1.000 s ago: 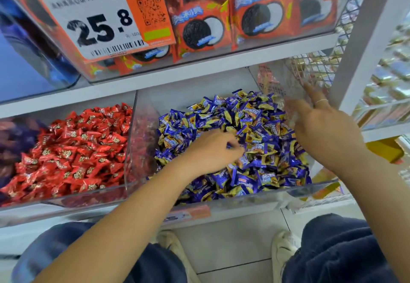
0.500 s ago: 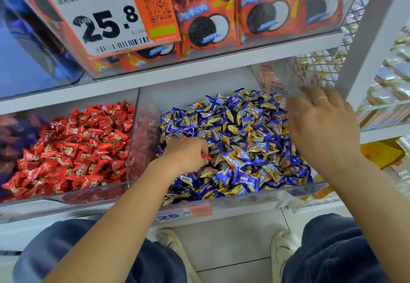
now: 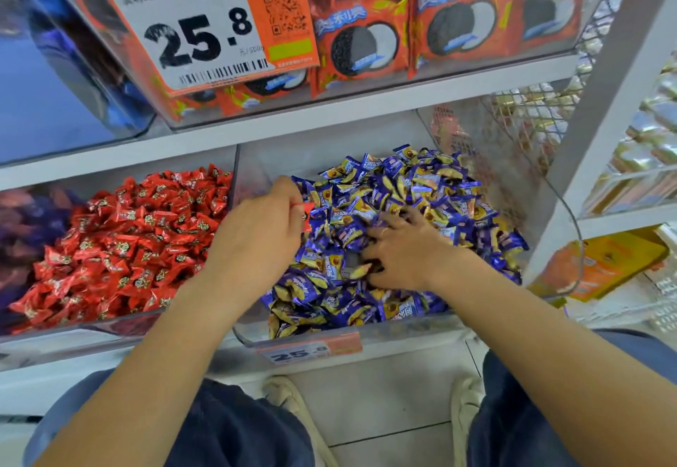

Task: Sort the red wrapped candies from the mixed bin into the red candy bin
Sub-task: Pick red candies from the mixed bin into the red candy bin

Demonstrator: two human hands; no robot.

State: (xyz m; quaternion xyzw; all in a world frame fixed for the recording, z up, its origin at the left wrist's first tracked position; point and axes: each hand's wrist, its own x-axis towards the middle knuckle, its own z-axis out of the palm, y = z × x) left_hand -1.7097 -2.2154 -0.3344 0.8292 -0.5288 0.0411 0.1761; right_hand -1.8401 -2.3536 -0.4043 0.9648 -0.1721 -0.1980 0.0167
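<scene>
Left hand (image 3: 262,232) pinches one red wrapped candy (image 3: 306,214) between curled fingers, held above the left edge of the mixed bin (image 3: 549,188), right by the clear wall dividing it from the red candy bin (image 3: 110,325) at 9 o'clock. Right hand (image 3: 406,252) lies spread, fingers relaxed and part buried in the blue-and-yellow candies (image 3: 414,188) mid-bin; grips nothing I can see. Ring on one right finger. Red candy pile (image 3: 124,239) fills the left bin. At 12 o'clock, upper shelf: price tag (image 3: 205,23) reading 25.8, cookie packs (image 3: 366,41) at 1 o'clock.
</scene>
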